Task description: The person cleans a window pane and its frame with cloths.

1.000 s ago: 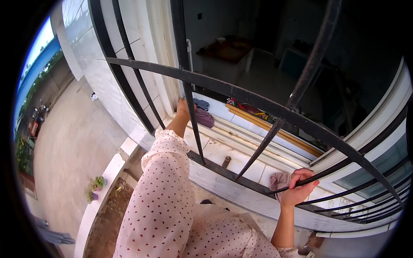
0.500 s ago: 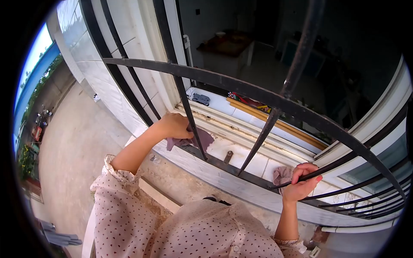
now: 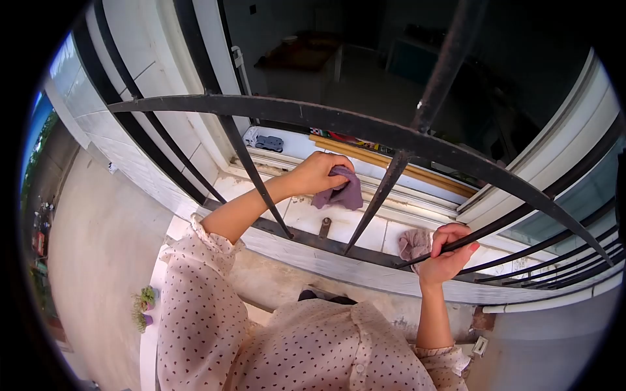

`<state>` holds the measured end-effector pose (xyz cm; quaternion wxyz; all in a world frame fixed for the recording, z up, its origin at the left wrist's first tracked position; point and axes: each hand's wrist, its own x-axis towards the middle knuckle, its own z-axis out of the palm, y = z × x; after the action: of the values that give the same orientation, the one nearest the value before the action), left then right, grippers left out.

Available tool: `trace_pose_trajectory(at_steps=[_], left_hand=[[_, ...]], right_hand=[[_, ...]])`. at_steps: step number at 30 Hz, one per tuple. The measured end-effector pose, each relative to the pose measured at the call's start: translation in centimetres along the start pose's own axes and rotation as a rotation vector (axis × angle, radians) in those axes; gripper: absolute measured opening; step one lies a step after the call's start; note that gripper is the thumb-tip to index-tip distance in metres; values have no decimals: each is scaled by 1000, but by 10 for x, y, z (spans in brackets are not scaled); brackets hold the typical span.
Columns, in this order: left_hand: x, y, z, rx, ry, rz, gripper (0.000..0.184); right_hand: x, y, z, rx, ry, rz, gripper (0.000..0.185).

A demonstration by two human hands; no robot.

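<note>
My left hand [image 3: 319, 173] reaches between two bars, its fingers closed on a purple cloth [image 3: 345, 194]. The bunched cloth is over the white tiled sill [image 3: 298, 214], beside the window track. My right hand [image 3: 447, 259] is wrapped round a thin black bar [image 3: 490, 238] of the window grille. Just left of that hand, a second, greyish-pink cloth [image 3: 412, 244] lies crumpled on the sill, partly behind the fingers. A rusty metal stub [image 3: 325, 227] stands on the sill between the hands.
A curved black crossbar [image 3: 280, 109] spans the grille in front of the window. Behind the track are yellow-brown strips [image 3: 391, 166] and a grey object [image 3: 269, 143] on the inner ledge. Potted plants [image 3: 143, 306] stand low at the left.
My left hand has moved right and inward with the purple cloth, from beside the left bar to the sill near the track. My right hand keeps its grip on the bar.
</note>
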<state>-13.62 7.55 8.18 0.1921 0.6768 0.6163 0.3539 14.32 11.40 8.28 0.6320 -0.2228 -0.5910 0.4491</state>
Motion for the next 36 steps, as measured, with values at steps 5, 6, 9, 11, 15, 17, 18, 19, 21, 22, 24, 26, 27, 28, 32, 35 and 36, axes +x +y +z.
trace_pose_trajectory(at_steps=[5, 6, 9, 11, 15, 17, 18, 19, 21, 22, 24, 26, 27, 28, 32, 35, 36], left_hand=[[49, -31, 83, -541, 0, 45, 24], [58, -34, 91, -593, 25, 38, 25], [72, -18, 97, -421, -140, 111, 26], [76, -8, 111, -251, -55, 369, 32], [79, -1, 137, 373, -135, 889, 36], [84, -7, 150, 390, -135, 831, 36], [84, -8, 154, 411, -140, 760, 35], [85, -12, 154, 406, -137, 761, 35], [83, -20, 145, 404, -298, 596, 35], [79, -25, 139, 461, -279, 625, 34], [66, -35, 130, 455, -183, 644, 34], [55, -42, 112, 458, -88, 664, 32], [45, -34, 96, 490, -51, 709, 31], [39, -42, 89, 546, -69, 685, 31], [3, -51, 48, 718, -83, 546, 32], [-16, -55, 22, 774, -183, 406, 31], [-19, -54, 18, 847, -258, 323, 28]], right_hand=[[-1, -1, 1, -33, 40, -1, 65], [-2, -5, 6, -29, 62, -1, 59], [-2, -3, 5, -65, 69, -39, 60], [-2, -4, 7, -90, 96, -53, 60], [-5, -2, 6, -131, 138, -30, 60], [-5, 0, 6, -161, 167, -13, 66], [-5, -1, 7, -158, 177, -10, 66], [-5, -1, 7, -163, 174, -10, 66], [-4, -1, 5, -149, 150, -13, 65], [-4, 0, 5, -143, 149, -8, 65], [-4, 0, 5, -124, 133, -26, 65], [-3, -2, 9, -109, 141, -6, 62], [-4, -3, 8, -103, 138, 7, 60], [-5, -1, 6, -104, 127, 1, 60], [-5, -4, 6, -146, 126, 6, 62], [-4, -4, 4, -103, 97, 16, 62], [-5, -1, 3, -95, 97, 16, 62]])
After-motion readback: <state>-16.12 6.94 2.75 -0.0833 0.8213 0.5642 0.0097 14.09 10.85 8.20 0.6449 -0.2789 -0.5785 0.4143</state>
